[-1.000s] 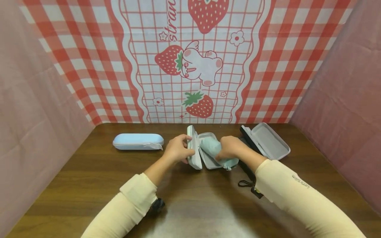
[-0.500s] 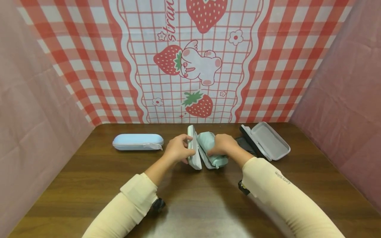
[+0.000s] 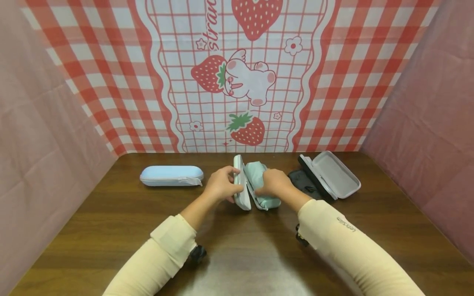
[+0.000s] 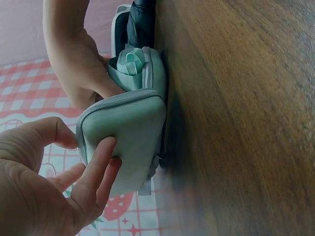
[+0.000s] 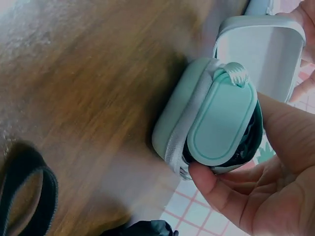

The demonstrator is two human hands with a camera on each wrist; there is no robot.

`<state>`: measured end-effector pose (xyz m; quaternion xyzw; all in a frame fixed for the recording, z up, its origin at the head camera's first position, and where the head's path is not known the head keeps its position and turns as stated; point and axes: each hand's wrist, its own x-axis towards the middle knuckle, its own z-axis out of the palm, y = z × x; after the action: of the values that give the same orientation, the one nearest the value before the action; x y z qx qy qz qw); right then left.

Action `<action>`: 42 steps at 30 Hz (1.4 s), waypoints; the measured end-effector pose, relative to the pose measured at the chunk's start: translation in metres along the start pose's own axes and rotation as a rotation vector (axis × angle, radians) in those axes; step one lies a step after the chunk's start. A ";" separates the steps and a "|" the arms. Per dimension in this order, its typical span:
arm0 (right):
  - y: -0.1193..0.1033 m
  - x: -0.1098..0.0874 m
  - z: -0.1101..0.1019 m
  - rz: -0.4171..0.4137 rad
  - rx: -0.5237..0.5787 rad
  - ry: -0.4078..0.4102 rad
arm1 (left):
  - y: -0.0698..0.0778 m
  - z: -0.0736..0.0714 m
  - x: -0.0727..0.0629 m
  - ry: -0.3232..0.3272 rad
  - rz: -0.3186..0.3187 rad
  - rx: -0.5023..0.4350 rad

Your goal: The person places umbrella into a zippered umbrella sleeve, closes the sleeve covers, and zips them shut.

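A mint green folded umbrella (image 3: 255, 174) lies in the base of an open mint green zip case (image 5: 173, 105). My right hand (image 3: 275, 183) grips the umbrella from above and from its right side. In the right wrist view its oval end cap (image 5: 224, 120) shows, with a small strap loop, and the thumb is at the cap's edge. My left hand (image 3: 221, 185) holds the raised lid (image 4: 125, 130) on edge, thumb on one side and fingers spread on the outer shell. The right palm hides part of the umbrella in the head view.
A closed light blue case (image 3: 172, 176) lies at the left. At the right, an open black case with grey lining (image 3: 337, 174) lies beside a dark folded umbrella (image 3: 305, 185). A black strap loop (image 5: 47, 196) shows in the right wrist view. A checked cloth hangs behind.
My right hand has moved left and lowered the mint green umbrella into line with the case base. The dark umbrella beside it is more exposed. My left hand keeps its hold on the lid.
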<state>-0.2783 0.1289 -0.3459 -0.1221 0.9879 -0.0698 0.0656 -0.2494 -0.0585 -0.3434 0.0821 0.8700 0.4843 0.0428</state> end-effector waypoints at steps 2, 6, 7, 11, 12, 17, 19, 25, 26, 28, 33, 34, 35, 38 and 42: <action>-0.001 0.001 0.003 -0.006 -0.001 0.007 | -0.001 0.000 0.000 0.001 -0.005 0.003; 0.000 0.001 0.007 0.003 0.010 0.011 | -0.002 0.002 0.000 0.002 -0.009 -0.006; 0.000 0.001 0.007 0.001 0.004 0.011 | -0.003 0.002 0.001 0.002 -0.006 -0.010; 0.002 -0.001 0.003 -0.020 -0.032 0.008 | -0.003 0.004 0.001 0.001 -0.003 -0.024; 0.002 -0.003 0.000 -0.033 -0.042 0.009 | -0.003 0.004 0.001 0.001 -0.005 -0.028; 0.007 -0.014 -0.013 -0.258 -0.061 0.038 | -0.002 0.003 0.001 0.000 -0.018 -0.041; 0.010 -0.020 -0.015 -0.385 -0.060 0.026 | -0.002 0.002 0.001 -0.003 -0.016 -0.039; 0.017 -0.034 -0.007 -0.573 -0.070 0.042 | -0.002 0.001 0.003 -0.004 -0.008 -0.053; 0.018 -0.035 -0.004 -0.590 -0.078 0.075 | -0.002 0.001 0.003 -0.002 -0.009 -0.058; 0.020 -0.036 0.001 -0.617 -0.085 0.142 | -0.002 0.001 0.003 0.001 -0.011 -0.065; 0.020 -0.035 0.010 -0.615 -0.110 0.234 | -0.002 0.002 0.002 0.000 -0.012 -0.067; 0.019 -0.034 0.010 -0.608 -0.116 0.235 | -0.001 0.002 0.002 -0.001 -0.011 -0.066; 0.018 -0.034 0.011 -0.599 -0.121 0.231 | -0.001 0.002 0.001 -0.003 -0.011 -0.064; 0.015 -0.033 0.011 -0.572 -0.129 0.203 | -0.001 0.002 0.001 -0.003 -0.010 -0.056; 0.014 -0.033 0.010 -0.562 -0.130 0.183 | -0.001 0.003 0.001 0.002 -0.006 -0.058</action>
<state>-0.2481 0.1491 -0.3542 -0.3878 0.9196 -0.0328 -0.0535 -0.2501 -0.0570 -0.3460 0.0778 0.8560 0.5091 0.0455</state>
